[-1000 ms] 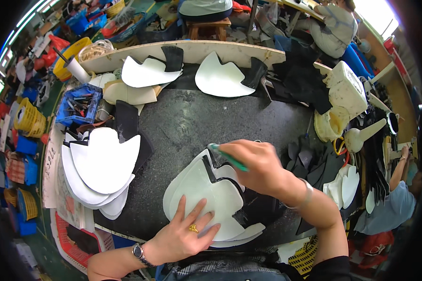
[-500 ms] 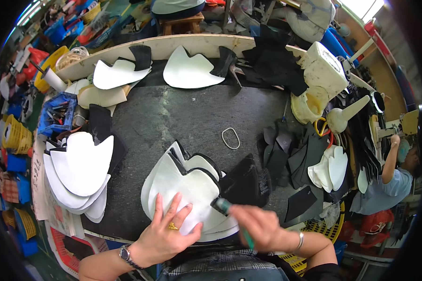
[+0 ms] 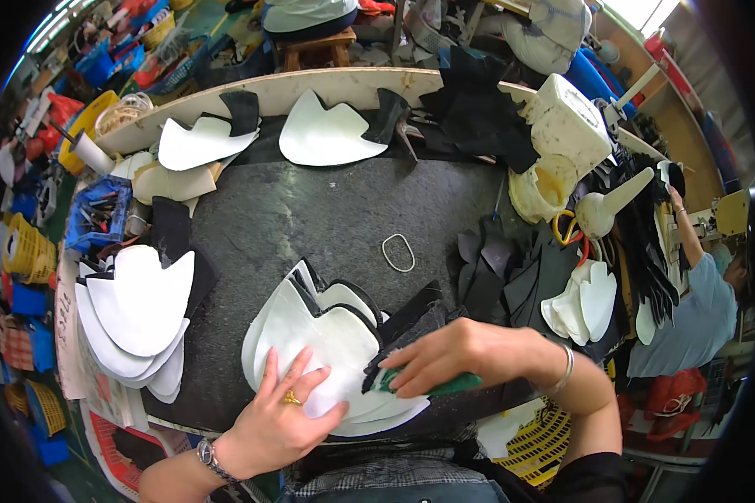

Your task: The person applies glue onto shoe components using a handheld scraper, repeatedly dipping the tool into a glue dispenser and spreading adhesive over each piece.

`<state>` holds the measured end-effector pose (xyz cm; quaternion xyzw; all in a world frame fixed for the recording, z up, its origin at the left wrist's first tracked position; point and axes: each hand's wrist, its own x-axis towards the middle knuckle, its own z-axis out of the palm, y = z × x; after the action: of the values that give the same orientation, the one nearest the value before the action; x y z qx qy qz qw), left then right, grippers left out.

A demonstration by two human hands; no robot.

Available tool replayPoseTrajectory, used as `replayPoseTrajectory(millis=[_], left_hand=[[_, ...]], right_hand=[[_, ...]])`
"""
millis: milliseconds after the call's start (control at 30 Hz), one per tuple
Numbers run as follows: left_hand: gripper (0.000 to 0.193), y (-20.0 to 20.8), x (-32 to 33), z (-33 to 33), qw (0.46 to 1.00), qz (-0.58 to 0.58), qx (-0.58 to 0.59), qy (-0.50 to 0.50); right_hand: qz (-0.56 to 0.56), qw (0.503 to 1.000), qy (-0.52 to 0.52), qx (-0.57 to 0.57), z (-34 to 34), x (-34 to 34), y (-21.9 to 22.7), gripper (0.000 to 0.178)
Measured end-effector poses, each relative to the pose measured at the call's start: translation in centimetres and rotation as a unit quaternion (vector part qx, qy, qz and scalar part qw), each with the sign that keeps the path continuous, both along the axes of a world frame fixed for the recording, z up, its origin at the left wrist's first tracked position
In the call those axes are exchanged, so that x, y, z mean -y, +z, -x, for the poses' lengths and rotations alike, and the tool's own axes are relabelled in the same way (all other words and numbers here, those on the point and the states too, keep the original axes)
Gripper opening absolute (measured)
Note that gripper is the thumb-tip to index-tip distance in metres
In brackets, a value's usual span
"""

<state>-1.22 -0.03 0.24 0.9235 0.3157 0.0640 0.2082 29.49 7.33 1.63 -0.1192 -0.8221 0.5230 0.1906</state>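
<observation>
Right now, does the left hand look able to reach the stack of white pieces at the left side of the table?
Probably yes: only dark tabletop shows between the left hand and that stack, though the hand rests on the white pile in front.

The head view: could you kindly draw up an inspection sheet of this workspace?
Surface: dark worktop, pale scuffs.
Job's things: overlapping white pieces with black edging; green-handled tool at their right edge.
Clutter: white stack at left; black pieces at back right.
Grip: left hand spread on the white pieces; right hand closed around the tool.
Cables: pale coil beyond the back-left corner; cannot tell whether cord or cable.
Surroundings: person in blue at right; wooden stool behind.
</observation>
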Motion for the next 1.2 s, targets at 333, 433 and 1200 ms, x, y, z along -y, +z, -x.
replayPoseTrajectory(millis=[333, 433, 1200], left_hand=[[0.033, 1.0, -0.7, 0.0, 1.000, 0.029, 0.002, -0.008], [0.033, 1.6, -1.0, 0.3, 0.999, 0.037, -0.015, -0.016], [0.049, 0.3, 0.1, 0.8, 0.999, -0.008, -0.041, 0.010]], right_hand=[[0.018, 0.997, 0.047, 0.058, -5.1, -4.1, 4.9, 0.022], [0.006, 0.994, 0.100, 0.041, 0.1, -2.6, 2.1, 0.023], [-0.123, 0.615, -0.762, 0.164, -18.9, -6.9, 1.8, 0.015]])
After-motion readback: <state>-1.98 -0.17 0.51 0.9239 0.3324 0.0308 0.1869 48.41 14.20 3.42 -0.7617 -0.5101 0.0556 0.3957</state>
